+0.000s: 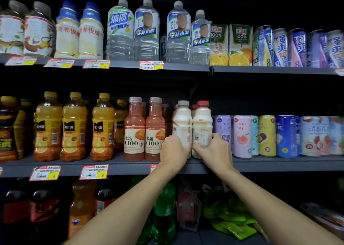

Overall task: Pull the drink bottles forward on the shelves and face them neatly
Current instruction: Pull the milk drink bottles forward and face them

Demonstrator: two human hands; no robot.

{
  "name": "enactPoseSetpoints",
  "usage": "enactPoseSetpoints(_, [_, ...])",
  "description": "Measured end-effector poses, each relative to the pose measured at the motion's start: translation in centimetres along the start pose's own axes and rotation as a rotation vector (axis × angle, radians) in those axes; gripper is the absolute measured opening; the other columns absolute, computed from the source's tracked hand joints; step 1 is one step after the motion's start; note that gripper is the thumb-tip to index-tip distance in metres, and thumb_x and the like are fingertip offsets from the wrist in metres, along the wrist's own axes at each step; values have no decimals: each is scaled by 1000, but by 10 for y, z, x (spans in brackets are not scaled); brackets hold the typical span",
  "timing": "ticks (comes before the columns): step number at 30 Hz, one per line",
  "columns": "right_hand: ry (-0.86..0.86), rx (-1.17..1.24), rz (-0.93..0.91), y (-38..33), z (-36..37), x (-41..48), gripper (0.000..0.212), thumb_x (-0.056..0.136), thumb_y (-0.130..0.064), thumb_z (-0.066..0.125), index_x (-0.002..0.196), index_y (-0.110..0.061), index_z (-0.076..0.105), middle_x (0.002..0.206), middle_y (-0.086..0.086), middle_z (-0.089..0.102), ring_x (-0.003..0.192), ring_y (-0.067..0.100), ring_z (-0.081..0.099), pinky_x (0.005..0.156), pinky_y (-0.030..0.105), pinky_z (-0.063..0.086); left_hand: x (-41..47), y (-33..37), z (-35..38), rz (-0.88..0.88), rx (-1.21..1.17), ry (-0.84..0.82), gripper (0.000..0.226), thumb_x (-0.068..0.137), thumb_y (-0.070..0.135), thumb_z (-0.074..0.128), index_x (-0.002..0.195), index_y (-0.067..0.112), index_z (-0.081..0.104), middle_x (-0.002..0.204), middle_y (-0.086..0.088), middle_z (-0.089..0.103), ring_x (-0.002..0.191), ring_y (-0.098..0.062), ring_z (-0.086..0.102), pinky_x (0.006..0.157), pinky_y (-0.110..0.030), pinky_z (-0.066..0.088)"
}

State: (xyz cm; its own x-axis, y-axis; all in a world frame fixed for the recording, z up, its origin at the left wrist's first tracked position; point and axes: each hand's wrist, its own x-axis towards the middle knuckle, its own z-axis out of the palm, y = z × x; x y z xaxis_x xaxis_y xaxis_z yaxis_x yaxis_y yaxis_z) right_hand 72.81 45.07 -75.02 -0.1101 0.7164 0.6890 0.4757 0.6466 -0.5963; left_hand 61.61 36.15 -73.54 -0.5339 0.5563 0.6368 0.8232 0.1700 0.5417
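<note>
a dim shop aisle, with the grey middle shelf (121,167) running across between water bottles (147,31) above and soft drinks (44,205) below. at its far left the orange juice bottles (48,129) stand near the lip, and beside them two c100 bottles (134,133) already show their labels squarely. just right of those we see the left hand (174,150), fingers curled round the lower part of the white-capped bottle (182,122), which stands upright towards the front of the shelf with its label turned partly away to the left. touching it on the right is the red-capped bottle (202,124), also upright, with its barcode and small print facing out rather than the brand. the right hand (214,150) grips its base, thumb across the front and fingers wrapped round the far side, just beside the rio cans (242,137). more caps show behind both bottles. to do this step well, we judge, each bottle wants a twist on its base rather than a lift, until the brand faces the aisle, then a short slide to line up with the c100 fronts. we would keep both grips low and the pair close together, since a knock to the right could tip the slim cans.
</note>
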Motion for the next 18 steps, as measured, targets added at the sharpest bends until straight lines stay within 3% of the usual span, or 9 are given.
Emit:
enactPoseSetpoints(3, [-109, 42, -23, 3, -18, 3, 67, 57, -67, 59, 107, -22, 59, 97, -6, 70, 93, 17, 66, 83, 40, 56, -6, 0, -8, 38, 39, -13, 50, 84, 51, 74, 94, 3, 64, 92, -8, 63, 87, -24, 61, 63, -29, 41])
enactPoseSetpoints(7, [-182, -97, -103, 8, -31, 9, 55, 63, -67, 50, 101, -29, 62, 95, -6, 70, 91, 20, 66, 83, 41, 56, -12, -3, -15, 44, 0, -28, 42, 88, 38, 68, 90, -4, 65, 88, -17, 68, 82, -31, 66, 52, -28, 37])
enactPoseSetpoints(10, [-165, -242, -159, 8, -31, 10, 61, 67, -74, 44, 106, -30, 60, 99, -5, 69, 92, 23, 64, 81, 41, 55, -20, -1, -17, 21, 21, 38, 46, 87, 42, 70, 101, 1, 57, 95, -11, 66, 85, -27, 65, 59, -28, 40])
enactPoseSetpoints(12, [-153, -205, -200, 10, -28, 9, 67, 69, -79, 46, 111, -29, 61, 105, -6, 69, 97, 22, 65, 83, 42, 55, -26, 2, -17, 16, 33, 84, 55, 85, 50, 73, 106, 6, 48, 98, -9, 64, 90, -26, 65, 62, -28, 42])
enactPoseSetpoints(16, [-190, 10, -188, 23, -23, 9, 55, 79, -62, 60, 123, -28, 58, 114, -7, 69, 106, 19, 64, 88, 36, 51, -34, 1, -12, 21, -24, 92, 62, 82, 55, 73, 108, 8, 43, 104, -11, 63, 96, -29, 64, 68, -31, 47])
enactPoseSetpoints(18, [-216, 57, -150, 28, -23, 11, 56, 85, -49, 67, 133, -26, 51, 107, -13, 68, 107, 16, 64, 87, 32, 48, -33, -4, -13, 3, -12, 48, 63, 83, 58, 70, 111, 6, 47, 107, -10, 63, 98, -29, 63, 70, -32, 48])
